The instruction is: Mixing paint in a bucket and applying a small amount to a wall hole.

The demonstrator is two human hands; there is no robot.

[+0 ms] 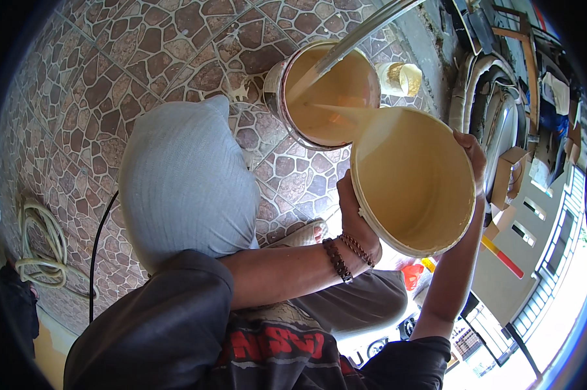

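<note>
A cream-coloured bucket [413, 188] is tipped toward the far left, held between my two hands. My left hand [360, 224], with braided bracelets at the wrist, is closed on the bucket's near left side, its fingers partly hidden behind it. Gripping the rim on the other side is my right hand [473, 156]. A pale stream [335, 112] runs from the tilted lip into a second bucket [274, 88] on the floor. That bucket contains tan liquid [339, 78], and a long pale stick [352, 42] leans into it.
A small stained container [397, 79] stands beside the floor bucket. My bent grey-clad knee [189, 175] is at the left. A coiled hose [43, 250] and a black cable [99, 244] lie further left. Stacked items and a cardboard box [509, 172] line the right.
</note>
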